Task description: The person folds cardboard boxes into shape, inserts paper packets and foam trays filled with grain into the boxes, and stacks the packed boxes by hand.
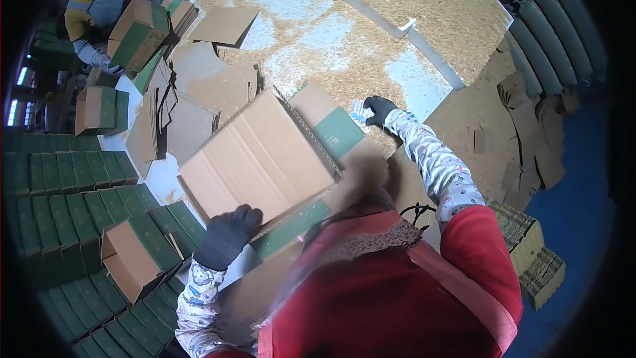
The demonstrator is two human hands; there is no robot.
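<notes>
An open cardboard box (255, 152) with a plain brown inside and green bands on its outer flaps lies tilted in front of me. My left hand (228, 235), in a dark glove, is closed over the box's near left edge. Beyond the box's right flap, my right hand (379, 110), gloved the same way, rests on the board table with its fingers bent onto a small printed paper slip (360, 112) in white, blue and red. The fingertips partly cover the slip, and its print is too small to make out.
Flat cardboard sheets (222, 25) and flattened boxes lie on the board table (318, 33). Green cartons (56, 215) stand in rows at left, with an open box (136, 255) on them. At far left a person holds another box (139, 33). Grey-green sacks (556, 26) are stacked at right.
</notes>
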